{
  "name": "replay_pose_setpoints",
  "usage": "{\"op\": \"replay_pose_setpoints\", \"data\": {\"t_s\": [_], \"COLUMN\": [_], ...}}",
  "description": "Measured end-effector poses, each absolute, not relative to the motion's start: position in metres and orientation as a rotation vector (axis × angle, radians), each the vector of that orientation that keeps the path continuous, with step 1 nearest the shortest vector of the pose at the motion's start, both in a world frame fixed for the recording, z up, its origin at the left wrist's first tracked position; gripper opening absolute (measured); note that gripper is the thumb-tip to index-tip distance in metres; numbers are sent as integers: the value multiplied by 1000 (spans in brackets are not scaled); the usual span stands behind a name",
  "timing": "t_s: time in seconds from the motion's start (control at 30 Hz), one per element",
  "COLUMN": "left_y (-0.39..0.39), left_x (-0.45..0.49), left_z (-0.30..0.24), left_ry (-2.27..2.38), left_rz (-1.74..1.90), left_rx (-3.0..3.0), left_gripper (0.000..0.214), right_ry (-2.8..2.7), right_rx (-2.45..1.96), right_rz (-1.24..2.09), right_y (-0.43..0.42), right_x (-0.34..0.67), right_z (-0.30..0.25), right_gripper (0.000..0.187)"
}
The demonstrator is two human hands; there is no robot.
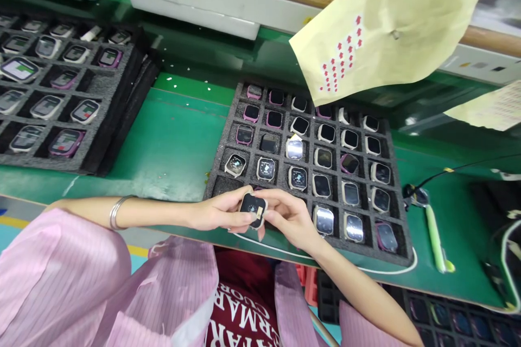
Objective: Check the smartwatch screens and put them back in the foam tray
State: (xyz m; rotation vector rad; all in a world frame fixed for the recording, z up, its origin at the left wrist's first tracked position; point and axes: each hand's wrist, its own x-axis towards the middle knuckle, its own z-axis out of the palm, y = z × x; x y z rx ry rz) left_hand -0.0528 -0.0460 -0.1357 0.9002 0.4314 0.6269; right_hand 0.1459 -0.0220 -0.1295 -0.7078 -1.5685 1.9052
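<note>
My left hand [228, 211] grips a smartwatch body [249, 207] by its left side, with the thumb along its lower edge. The watch has a dark square screen with a small beige sticker near its right edge. From the right, my right hand [288, 219] pinches the watch's right side between thumb and fingers. Both hands are just over the front edge of a grey foam tray [396, 227]. Many strapless watches in pale and purple cases sit in its compartments, several with lit faces, such as the watch [298, 178] behind my hands.
Stacked foam trays [91, 146] of watches stand at the left. Yellow paper [382, 32] with red arrows hangs over the main tray's back. To the right lie a green pen-like tool [435, 238] and a black cable [459, 165]. A white cable [277, 249] runs along the table's front edge.
</note>
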Motion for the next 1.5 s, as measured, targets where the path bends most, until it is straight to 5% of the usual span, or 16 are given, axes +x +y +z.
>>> {"op": "replay_pose_setpoints", "data": {"t_s": [0.23,0.57,0.8,0.93,1.17,1.37,1.5], "left_y": [-49,-48,-54,-69,-76,-62,-52], "left_x": [-52,-52,-47,-42,-44,-44,-45], "left_z": [-131,-129,-122,-123,-130,-128,-127], "left_ry": [700,823,700,577,437,514,591], "left_rz": [618,555,523,368,213,406,500], "left_rx": [1051,1306,1102,959,917,928,904], "left_gripper": [28,27,58,38,26,36,44], "right_ry": [-1952,-2226,-2377,-2232,-2761,-2857,-2761], "right_rx": [-659,-772,-786,-838,-807,-967,-1015], "right_rz": [1599,1115,812,802,526,322,409], "right_y": [-19,-25,0,10,-1,-2,-1], "right_x": [152,151,166,147,109,147,156], "right_z": [-125,-120,-86,-94,-117,-98,-111], "right_gripper": [61,50,35,31,48,26,28]}}
